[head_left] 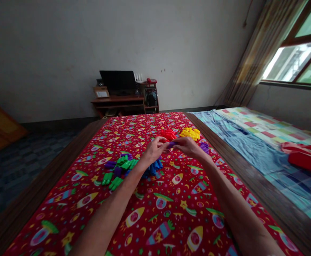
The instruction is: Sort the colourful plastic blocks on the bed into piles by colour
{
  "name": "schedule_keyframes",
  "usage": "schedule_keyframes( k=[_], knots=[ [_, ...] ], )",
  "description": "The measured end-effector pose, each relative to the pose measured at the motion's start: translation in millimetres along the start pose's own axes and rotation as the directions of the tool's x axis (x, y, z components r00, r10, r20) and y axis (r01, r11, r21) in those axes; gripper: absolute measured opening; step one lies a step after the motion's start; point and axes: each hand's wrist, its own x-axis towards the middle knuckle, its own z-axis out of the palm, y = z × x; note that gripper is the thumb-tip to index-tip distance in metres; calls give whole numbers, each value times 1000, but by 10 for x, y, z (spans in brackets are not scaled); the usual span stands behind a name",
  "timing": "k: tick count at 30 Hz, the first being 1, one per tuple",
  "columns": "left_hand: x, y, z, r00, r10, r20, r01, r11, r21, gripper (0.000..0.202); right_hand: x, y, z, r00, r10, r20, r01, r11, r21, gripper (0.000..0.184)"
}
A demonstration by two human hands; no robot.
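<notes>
We're pinching a purple pc (170, 145) btwn L hand (154, 149) & R hand (189, 145) over the counter (231, 163); red pcs (167, 134) & yellow pcs (190, 133) are sitting just beyond, L forearm (115, 202) partly blocking green pcs (126, 163).

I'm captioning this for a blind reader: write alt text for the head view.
A person's left hand and right hand meet at a purple piece above a red rocket-patterned cloth. A red pile and a yellow pile lie beyond them, purple pieces beside the right hand, and a heap of green, purple and blue pieces partly behind the left forearm.
</notes>
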Motion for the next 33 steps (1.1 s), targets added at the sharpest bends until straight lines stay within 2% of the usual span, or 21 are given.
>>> schedule_keyframes(
  k=[2, 4, 5, 8, 11, 14, 17, 20, 22, 24, 26, 28, 31, 33],
  knots=[
    [-31, -5, -96, 998, 65, -16, -61, 985, 162, 31, -40, 150, -81, 982, 108, -157, -130, 981, -143, 25],
    [-78, 4, -237, 992, 128, -20, -112, 925, 363, 32, -111, 338, -205, 936, 198, -291, -285, 911, -297, 27],
    [-106, 3, -319, 990, 139, -21, -116, 891, 439, 32, -151, 429, -266, 917, 234, -322, -348, 863, -367, 29],
    [-205, -61, -594, 995, 98, -24, -69, 832, 550, 34, -257, 629, -380, 905, 321, -281, -424, 743, -518, 35],
    [-309, -204, -856, 998, 37, -49, 0, 802, 598, 35, -299, 688, -385, 885, 429, -182, -453, 701, -551, 37],
    [-353, -297, -969, 998, -6, -64, 45, 782, 622, 35, -287, 635, -359, 856, 493, -153, -489, 680, -546, 37],
    [-279, -270, -820, 1000, 6, -31, 15, 783, 622, 32, -252, 532, -367, 892, 395, -218, -447, 706, -550, 41],
    [-150, -182, -498, 998, 41, 40, -57, 771, 635, 24, -206, 416, -377, 915, 288, -283, -399, 755, -521, 41],
    [-100, -132, -308, 996, 39, 82, -83, 745, 662, 16, -170, 330, -341, 934, 217, -284, -336, 807, -485, 38],
    [-95, -103, -202, 995, 37, 94, -90, 732, 675, 12, -133, 229, -241, 962, 144, -232, -233, 876, -423, 34],
    [-116, -95, -182, 997, 47, 58, -74, 742, 666, 11, -99, 113, -69, 985, 72, -155, -117, 944, -310, 31],
    [-134, -101, -214, 998, 54, -13, -35, 798, 602, 14, -68, -11, 151, 996, -1, -91, -13, 988, -156, 28],
    [-149, -114, -277, 994, 31, -106, 10, 930, 368, 25, -26, -164, 439, 995, -95, -11, 95, 995, 32, 26],
    [-171, -111, -306, 995, 33, -97, -9, 971, 238, 26, -6, -207, 502, 994, -105, 24, 103, 992, 74, 25]
  ],
)
